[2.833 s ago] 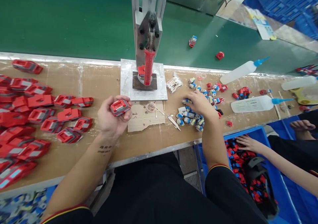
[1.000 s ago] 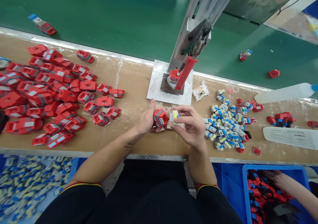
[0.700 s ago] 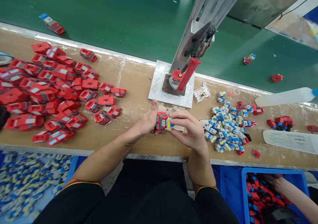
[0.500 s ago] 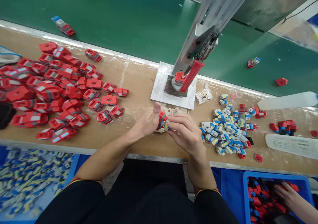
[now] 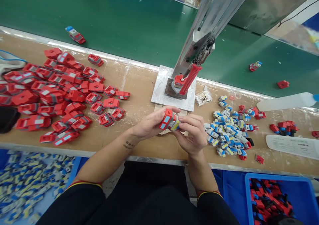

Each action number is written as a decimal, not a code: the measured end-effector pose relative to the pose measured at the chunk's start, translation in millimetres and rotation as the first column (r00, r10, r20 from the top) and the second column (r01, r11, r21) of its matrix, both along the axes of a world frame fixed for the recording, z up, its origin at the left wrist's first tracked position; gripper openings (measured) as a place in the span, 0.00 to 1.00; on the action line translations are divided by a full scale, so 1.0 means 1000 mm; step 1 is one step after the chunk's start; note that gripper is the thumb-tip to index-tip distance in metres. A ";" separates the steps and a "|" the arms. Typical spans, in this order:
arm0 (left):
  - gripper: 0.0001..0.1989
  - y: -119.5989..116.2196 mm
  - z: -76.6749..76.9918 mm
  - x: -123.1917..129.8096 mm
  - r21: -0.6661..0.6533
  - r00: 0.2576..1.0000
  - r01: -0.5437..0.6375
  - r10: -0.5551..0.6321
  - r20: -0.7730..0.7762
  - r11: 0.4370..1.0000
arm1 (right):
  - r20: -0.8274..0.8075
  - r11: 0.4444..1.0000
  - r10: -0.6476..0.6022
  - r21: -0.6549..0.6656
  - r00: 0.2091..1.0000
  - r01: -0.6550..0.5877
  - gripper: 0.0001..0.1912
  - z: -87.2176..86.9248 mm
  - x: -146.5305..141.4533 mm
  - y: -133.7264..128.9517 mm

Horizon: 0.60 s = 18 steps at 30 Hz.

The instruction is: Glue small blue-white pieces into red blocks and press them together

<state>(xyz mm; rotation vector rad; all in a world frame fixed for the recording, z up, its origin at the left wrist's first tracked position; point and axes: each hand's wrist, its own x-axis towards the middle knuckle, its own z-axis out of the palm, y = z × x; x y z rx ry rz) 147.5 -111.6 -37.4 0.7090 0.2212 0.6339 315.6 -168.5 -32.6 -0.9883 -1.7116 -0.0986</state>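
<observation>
Gripping one toy piece between them, both hands sit over the near part of the bench. Left hand [image 5: 149,123] cups the red car-shaped part [image 5: 164,119], thumb along its top; right hand [image 5: 193,133] has its fingers pinched on the white-and-yellow block [image 5: 175,123] at the red part's right end. The two parts touch; can't tell from where I stand if they're fully seated.

Containers: below and right of the right hand, a blue bin [image 5: 307,190] with red, blue and black pieces [image 5: 270,198] heaped in it. Below and left of the left hand, a light-blue tray [image 5: 46,203] spread with white, blue and yellow blocks [image 5: 30,181]. Just beyond the right hand, a small clear bag [image 5: 203,97] of thin white sticks. Well right of it, two white bottles [image 5: 286,102], one with a blue tip; contents can't be made out.

Loose on the bench: red car parts [image 5: 67,88] piled left of the left hand, white-and-blue blocks [image 5: 226,130] heaped near the right hand. Straight ahead of both, a metal press [image 5: 205,39] with a red handle [image 5: 190,80], another red piece [image 5: 178,81] under it.
</observation>
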 end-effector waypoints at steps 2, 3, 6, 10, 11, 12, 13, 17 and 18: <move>0.31 -0.002 -0.003 0.002 0.002 1.000 0.004 -0.004 0.011 1.000 | 0.032 0.999 -0.024 0.022 0.999 0.024 0.22 -0.002 -0.001 0.000; 0.32 -0.002 -0.004 0.003 0.029 1.000 -0.008 0.008 0.009 1.000 | 0.043 1.000 -0.022 0.017 0.999 0.021 0.23 -0.003 0.000 0.001; 0.35 -0.003 -0.008 0.002 0.232 0.988 -0.127 0.143 -0.055 0.964 | 0.007 0.987 0.097 -0.128 0.995 -0.095 0.30 -0.005 0.005 -0.001; 0.38 -0.002 -0.011 -0.004 0.636 0.858 -0.337 0.504 -0.096 0.695 | -0.200 0.876 0.254 -0.366 0.946 -0.312 0.44 -0.005 0.014 -0.004; 0.35 -0.002 -0.011 -0.005 0.720 0.813 -0.366 0.580 -0.062 0.590 | -0.224 0.859 0.260 -0.390 0.939 -0.331 0.44 -0.005 0.015 -0.004; 0.33 -0.002 -0.012 -0.006 0.789 0.774 -0.379 0.633 -0.016 0.483 | -0.229 0.851 0.264 -0.402 0.937 -0.339 0.42 -0.004 0.016 -0.004; 0.31 -0.002 -0.012 -0.006 0.842 0.745 -0.380 0.666 0.033 0.383 | -0.224 0.848 0.270 -0.405 0.936 -0.342 0.38 -0.003 0.016 -0.004; 0.33 -0.002 -0.014 -0.007 0.892 0.726 -0.395 0.670 0.155 0.221 | -0.218 0.871 0.297 -0.338 0.930 -0.357 0.31 0.002 0.016 -0.003; 0.33 -0.002 -0.014 -0.007 0.881 0.735 -0.413 0.656 0.173 0.230 | -0.229 0.878 0.299 -0.314 0.926 -0.361 0.31 0.002 0.016 -0.003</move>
